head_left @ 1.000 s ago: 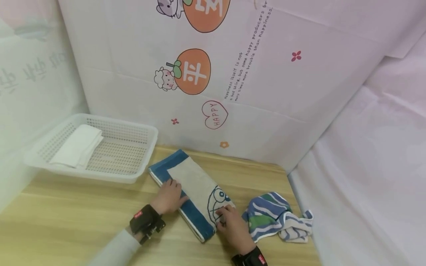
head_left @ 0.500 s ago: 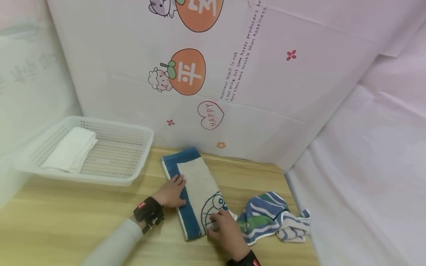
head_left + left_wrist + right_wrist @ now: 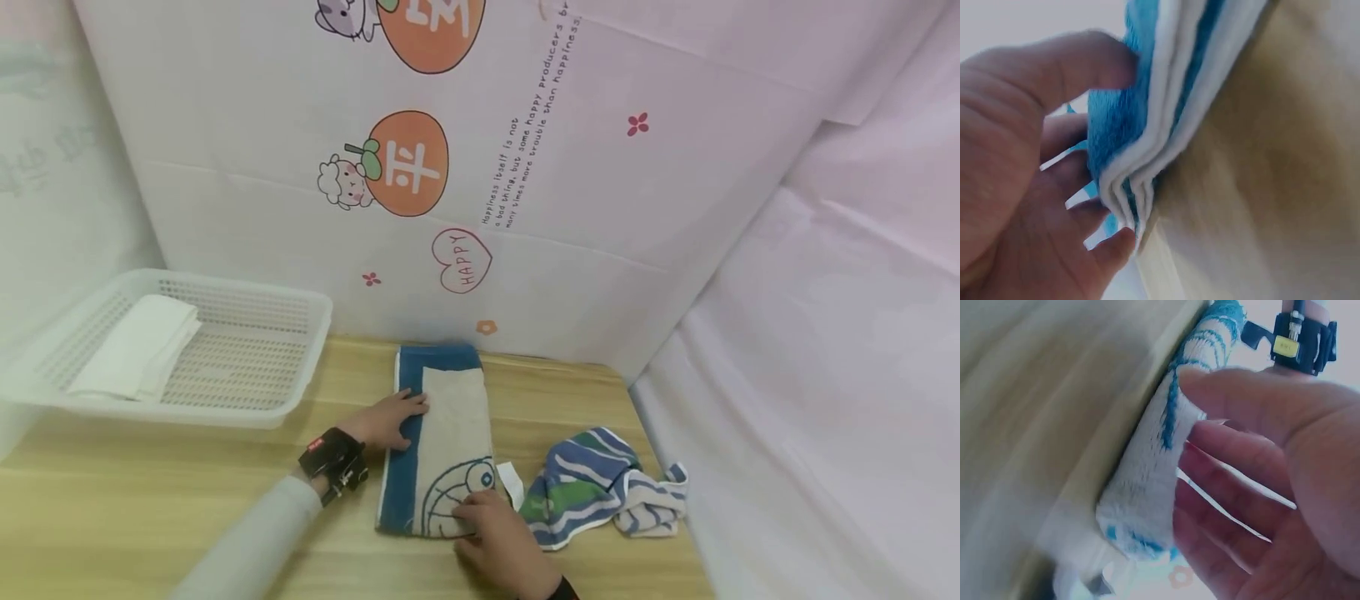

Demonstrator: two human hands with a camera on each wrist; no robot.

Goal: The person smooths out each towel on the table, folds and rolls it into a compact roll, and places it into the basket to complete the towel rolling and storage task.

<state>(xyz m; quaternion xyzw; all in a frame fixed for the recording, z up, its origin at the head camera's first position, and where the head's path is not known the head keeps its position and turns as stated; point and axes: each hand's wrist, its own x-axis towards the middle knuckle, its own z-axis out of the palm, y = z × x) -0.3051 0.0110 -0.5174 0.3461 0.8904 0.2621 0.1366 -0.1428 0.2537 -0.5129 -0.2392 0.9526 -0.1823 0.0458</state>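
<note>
A folded blue and beige towel [image 3: 453,425] with a line-drawn cartoon face lies on the wooden table, its long side running away from me. On its left blue border rests my left hand [image 3: 386,419], fingers spread. In the left wrist view, the stacked white-edged layers [image 3: 1166,106] show beside the thumb. My right hand [image 3: 504,537] touches the near right corner, with fingers on top and the thumb by the near edge. The right wrist view shows that hand's fingers [image 3: 1229,456] loosely bent against the towel's rounded side [image 3: 1147,462]. A white tag [image 3: 512,485] sticks out at the right.
At the left stands a white plastic basket [image 3: 300,367] holding a folded white cloth [image 3: 142,346]. A crumpled striped blue, green and white towel [image 3: 592,487] lies to the right, near the table's edge. White printed sheets [image 3: 555,275] hang behind and beside the table.
The folded towel has turned from a slant to nearly straight, its far end swinging right. Both hands have stayed on it. The head view has shifted slightly to the right.
</note>
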